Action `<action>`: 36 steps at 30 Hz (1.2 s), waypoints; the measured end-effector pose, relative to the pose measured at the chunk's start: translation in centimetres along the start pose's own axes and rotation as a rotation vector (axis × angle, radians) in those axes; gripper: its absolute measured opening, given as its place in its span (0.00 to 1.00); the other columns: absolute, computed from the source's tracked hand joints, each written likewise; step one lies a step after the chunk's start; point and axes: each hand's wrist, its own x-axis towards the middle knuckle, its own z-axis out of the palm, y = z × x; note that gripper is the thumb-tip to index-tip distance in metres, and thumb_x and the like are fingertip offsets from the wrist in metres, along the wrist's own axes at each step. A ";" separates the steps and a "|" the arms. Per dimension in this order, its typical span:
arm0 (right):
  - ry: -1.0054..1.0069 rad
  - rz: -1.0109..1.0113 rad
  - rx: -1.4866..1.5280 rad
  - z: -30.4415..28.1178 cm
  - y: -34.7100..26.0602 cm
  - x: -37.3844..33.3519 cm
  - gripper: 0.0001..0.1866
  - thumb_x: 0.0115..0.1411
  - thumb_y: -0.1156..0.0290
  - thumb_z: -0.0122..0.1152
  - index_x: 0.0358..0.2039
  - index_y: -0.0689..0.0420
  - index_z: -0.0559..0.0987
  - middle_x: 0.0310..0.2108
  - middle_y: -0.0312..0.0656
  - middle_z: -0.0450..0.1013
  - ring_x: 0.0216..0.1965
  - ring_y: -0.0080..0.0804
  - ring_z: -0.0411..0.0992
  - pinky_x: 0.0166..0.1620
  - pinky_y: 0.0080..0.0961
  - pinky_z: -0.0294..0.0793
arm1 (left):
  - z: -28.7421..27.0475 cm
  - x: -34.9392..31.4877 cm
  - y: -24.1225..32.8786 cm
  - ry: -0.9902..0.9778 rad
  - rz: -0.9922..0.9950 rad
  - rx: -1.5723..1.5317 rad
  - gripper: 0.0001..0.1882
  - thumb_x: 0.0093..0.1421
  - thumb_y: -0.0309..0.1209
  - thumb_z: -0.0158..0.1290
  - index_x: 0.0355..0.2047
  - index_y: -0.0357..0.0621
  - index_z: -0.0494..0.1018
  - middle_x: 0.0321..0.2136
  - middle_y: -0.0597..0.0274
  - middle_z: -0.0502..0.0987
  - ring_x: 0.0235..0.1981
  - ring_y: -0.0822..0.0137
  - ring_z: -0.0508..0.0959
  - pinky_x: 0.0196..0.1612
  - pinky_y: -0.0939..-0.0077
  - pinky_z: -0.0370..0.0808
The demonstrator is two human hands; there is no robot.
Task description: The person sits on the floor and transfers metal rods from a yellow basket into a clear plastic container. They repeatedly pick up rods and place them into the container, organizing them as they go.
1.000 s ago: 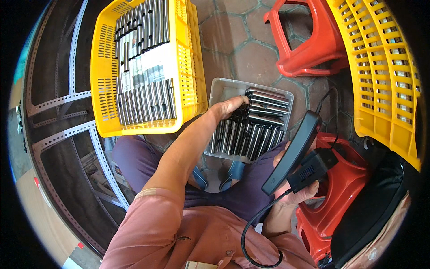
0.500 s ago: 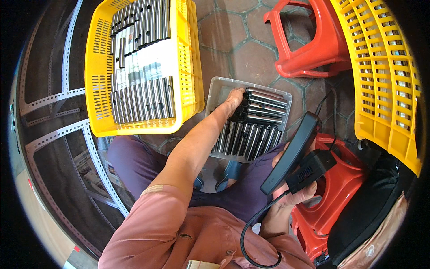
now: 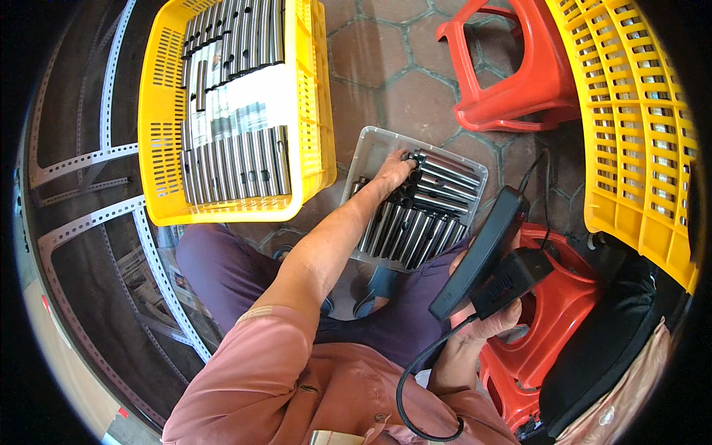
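Observation:
My left hand (image 3: 395,172) reaches into a clear plastic box (image 3: 368,144) on the floor before my knees. Its fingers are curled round the left ends of shiny metal tubes (image 3: 447,174) lying crosswise at the far side. Whether one tube or more is gripped is hard to see. A second group of metal tubes (image 3: 415,233) lies lengthwise at the near side of the box. My right hand (image 3: 489,322), by my right knee, is closed around a long black device (image 3: 478,256) and a shorter vented black block (image 3: 512,282), with a black cable (image 3: 404,393) running from the block.
A yellow crate (image 3: 315,111) at the left holds metal tubes on paper. Another yellow crate (image 3: 641,148) stands at the right. Red plastic stools (image 3: 512,93) are at the far right and beside my right hand. A perforated metal frame (image 3: 96,219) stands at the left.
My left hand has shifted slightly right and nearer along the tube ends. The clear box has turned and shifted slightly right. My right hand keeps its hold on the black devices.

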 end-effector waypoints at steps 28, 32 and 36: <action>0.048 0.021 -0.155 0.3 0.3 0.3 0.50 0.54 0.49 0.67 0.71 0.52 0.55 0.53 0.45 0.70 0.47 0.41 0.70 0.51 0.37 0.70 | -0.1 -5.6 -1.0 0.009 0.242 0.403 0.33 0.65 0.50 0.47 0.58 0.31 0.65 0.57 0.30 0.67 0.59 0.34 0.66 0.62 0.48 0.64; 0.010 0.015 -0.099 0.7 0.6 0.6 0.48 0.56 0.52 0.66 0.71 0.52 0.55 0.60 0.44 0.66 0.54 0.42 0.69 0.58 0.39 0.67 | -0.9 -9.8 1.7 -0.113 0.255 0.530 0.45 0.68 0.57 0.40 0.68 0.27 0.48 0.66 0.26 0.51 0.68 0.36 0.53 0.70 0.53 0.51; -0.022 0.020 -0.076 0.7 0.9 0.6 0.45 0.57 0.54 0.65 0.71 0.52 0.55 0.65 0.44 0.63 0.59 0.44 0.66 0.63 0.42 0.64 | -2.2 -15.7 3.6 -0.123 0.453 0.845 0.41 0.68 0.51 0.45 0.68 0.29 0.51 0.66 0.29 0.53 0.68 0.37 0.54 0.68 0.50 0.56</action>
